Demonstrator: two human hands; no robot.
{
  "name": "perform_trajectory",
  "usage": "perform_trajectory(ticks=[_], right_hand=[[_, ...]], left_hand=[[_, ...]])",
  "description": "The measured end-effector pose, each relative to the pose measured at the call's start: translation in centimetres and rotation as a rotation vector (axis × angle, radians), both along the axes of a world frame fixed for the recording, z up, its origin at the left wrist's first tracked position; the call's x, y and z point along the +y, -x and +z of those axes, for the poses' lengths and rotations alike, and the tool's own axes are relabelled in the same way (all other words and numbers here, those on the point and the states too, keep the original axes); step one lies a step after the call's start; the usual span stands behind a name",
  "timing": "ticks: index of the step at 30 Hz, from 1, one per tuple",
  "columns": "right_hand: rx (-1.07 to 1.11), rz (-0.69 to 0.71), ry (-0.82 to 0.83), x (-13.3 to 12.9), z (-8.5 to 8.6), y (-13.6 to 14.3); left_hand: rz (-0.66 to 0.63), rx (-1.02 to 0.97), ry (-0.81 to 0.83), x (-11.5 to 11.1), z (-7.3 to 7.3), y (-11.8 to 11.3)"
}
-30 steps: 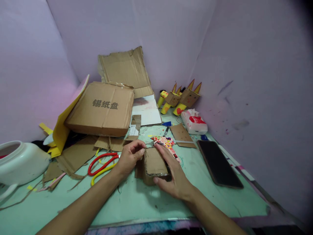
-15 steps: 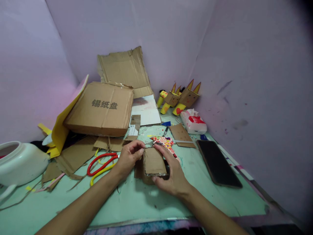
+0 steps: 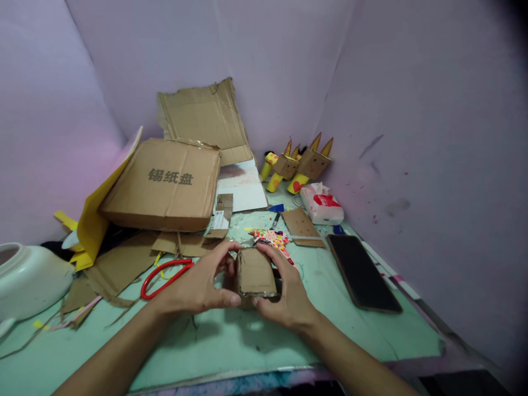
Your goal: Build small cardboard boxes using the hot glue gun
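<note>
Between my hands, a small cardboard box (image 3: 256,270) sits low over the front middle of the table. My right hand (image 3: 286,291) wraps round its right side, with fingers at the far edge and the thumb at the near edge. From the left, my left hand (image 3: 202,278) curves about the box, fingertips against its far left corner and thumb by the near left side. Red-handled scissors (image 3: 165,278) lie partly behind my left hand and wrist. Just beyond the box is a brightly patterned paper piece (image 3: 272,239).
A large carton (image 3: 165,184) and cardboard scraps (image 3: 124,261) lie at the left, near a white pot (image 3: 37,280). On the right are a phone (image 3: 363,274) and a tissue pack (image 3: 322,203). Cardboard animal figures (image 3: 311,165) stand at the back, near a cutter (image 3: 276,220).
My left hand has shifted from pinching at the box's far left corner to spreading round its left side, with the thumb brought nearer to me. My right hand keeps its hold.
</note>
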State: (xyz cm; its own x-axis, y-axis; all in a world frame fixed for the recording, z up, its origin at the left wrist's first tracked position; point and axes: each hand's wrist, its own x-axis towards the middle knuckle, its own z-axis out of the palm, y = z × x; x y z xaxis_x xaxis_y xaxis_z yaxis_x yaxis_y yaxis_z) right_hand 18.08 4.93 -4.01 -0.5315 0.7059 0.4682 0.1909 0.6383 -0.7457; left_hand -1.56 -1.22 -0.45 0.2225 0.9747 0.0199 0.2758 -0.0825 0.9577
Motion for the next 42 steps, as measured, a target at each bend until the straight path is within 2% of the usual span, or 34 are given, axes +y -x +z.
perform_trajectory(ticks=[4,11,19,31,39,42], right_hand=[[0.009,-0.01,-0.008,-0.1,-0.1,0.0],[0.039,-0.013,-0.006,-0.1,-0.3,0.1],[0.045,-0.015,0.01,0.0,-0.5,0.2],[0.063,-0.011,0.005,0.1,-0.6,0.2],[0.057,-0.021,-0.003,0.1,-0.6,0.1],[0.05,-0.034,-0.003,0.2,-0.8,0.1]], left_hand=[[0.029,0.176,-0.118,-0.2,0.1,-0.8],[0.106,0.333,-0.111,-0.5,0.6,-1.7],[0.238,0.258,-0.115,-0.1,-0.5,-2.2],[0.235,0.249,-0.145,0.0,-1.0,-1.9],[0.232,0.257,-0.178,0.1,-0.7,-1.9],[0.204,0.198,-0.144,-0.1,-0.9,-1.9]])
